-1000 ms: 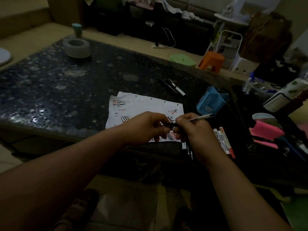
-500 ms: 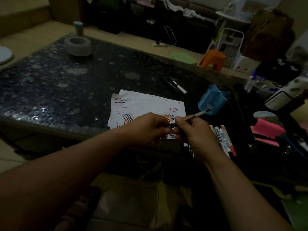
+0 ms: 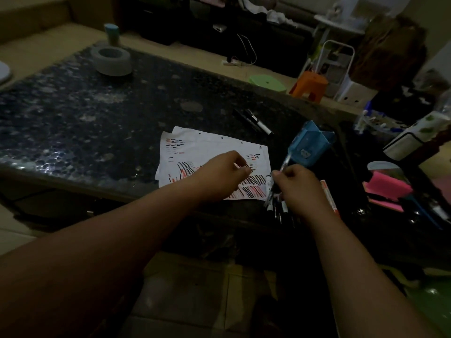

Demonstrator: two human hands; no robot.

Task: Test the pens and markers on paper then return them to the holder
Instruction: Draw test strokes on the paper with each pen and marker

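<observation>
Beside the paper (image 3: pixel 207 147), right hand (image 3: pixel 300 184) (curled) holds pen (image 3: pixel 285 162).

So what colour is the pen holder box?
The pen holder is light blue; the head view, the only one here, shows it.

Right hand (image 3: pixel 300 184) pinches a pen (image 3: pixel 286 162) pointing toward the blue holder (image 3: pixel 310 147)

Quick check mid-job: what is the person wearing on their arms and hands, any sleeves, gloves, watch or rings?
Nothing worn shows. The left forearm and right forearm are bare to the frame edge, no sleeves. The left hand and right hand are ungloved; no watch, band or ring visible, though the light is dim.
</observation>
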